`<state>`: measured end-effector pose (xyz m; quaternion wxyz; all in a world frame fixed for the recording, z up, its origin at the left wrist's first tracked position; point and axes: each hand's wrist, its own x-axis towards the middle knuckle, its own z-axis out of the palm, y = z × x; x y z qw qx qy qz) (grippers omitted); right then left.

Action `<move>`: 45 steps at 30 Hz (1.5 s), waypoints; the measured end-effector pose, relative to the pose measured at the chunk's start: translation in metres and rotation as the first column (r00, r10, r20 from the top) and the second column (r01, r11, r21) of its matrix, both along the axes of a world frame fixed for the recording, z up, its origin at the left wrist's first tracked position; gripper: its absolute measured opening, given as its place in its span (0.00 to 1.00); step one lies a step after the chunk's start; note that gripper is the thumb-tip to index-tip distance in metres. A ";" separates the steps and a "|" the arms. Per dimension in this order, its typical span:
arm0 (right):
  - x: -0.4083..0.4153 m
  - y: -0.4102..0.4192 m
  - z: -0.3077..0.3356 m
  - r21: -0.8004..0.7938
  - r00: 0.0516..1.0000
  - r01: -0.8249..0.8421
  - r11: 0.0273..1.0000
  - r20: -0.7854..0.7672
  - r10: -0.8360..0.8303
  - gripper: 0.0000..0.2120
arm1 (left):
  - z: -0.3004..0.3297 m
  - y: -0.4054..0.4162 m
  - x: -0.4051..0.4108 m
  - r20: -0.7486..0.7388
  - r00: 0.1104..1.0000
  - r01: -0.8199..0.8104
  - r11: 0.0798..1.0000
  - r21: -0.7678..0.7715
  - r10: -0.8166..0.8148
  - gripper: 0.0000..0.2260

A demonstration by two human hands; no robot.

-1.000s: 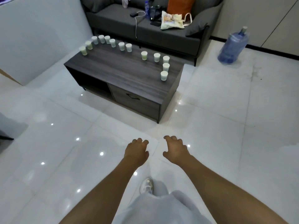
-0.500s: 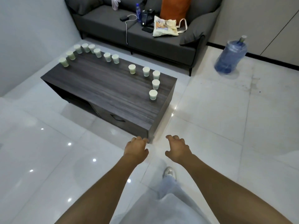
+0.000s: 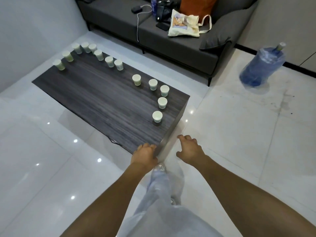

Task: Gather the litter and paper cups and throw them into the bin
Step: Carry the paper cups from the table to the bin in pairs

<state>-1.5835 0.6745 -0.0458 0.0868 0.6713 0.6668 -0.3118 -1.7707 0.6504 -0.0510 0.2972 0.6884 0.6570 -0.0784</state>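
Both hands, left hand [image 3: 145,153] and right hand [image 3: 188,149], hang loosely curled, holding nothing; best reach for the nearest pale paper cup [image 3: 157,116] on the dark wooden table [image 3: 102,100] and stack.

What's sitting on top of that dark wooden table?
Thirteen paper cups, upright in a curved row on the table. Their insides can't be seen from here.
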 end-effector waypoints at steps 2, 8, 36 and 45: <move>0.001 0.032 -0.005 -0.008 1.000 -0.012 1.000 0.000 0.012 0.30 | -0.005 0.032 0.002 -0.004 1.000 -0.024 1.000 -0.015 0.024 0.20; -0.002 0.128 -0.017 -0.053 0.999 -0.046 0.998 0.021 0.047 0.27 | -0.014 0.125 0.002 -0.021 0.997 -0.081 0.995 -0.062 0.080 0.22; -0.014 0.398 -0.193 -0.126 0.821 -0.565 0.815 0.009 0.570 0.29 | -0.186 0.302 0.064 -0.149 0.904 -0.426 0.880 -0.210 0.401 0.24; -0.045 0.413 -0.282 -0.154 0.753 -0.645 0.748 0.036 0.657 0.37 | -0.273 0.306 0.067 -0.161 0.914 -0.403 0.875 -0.267 0.372 0.31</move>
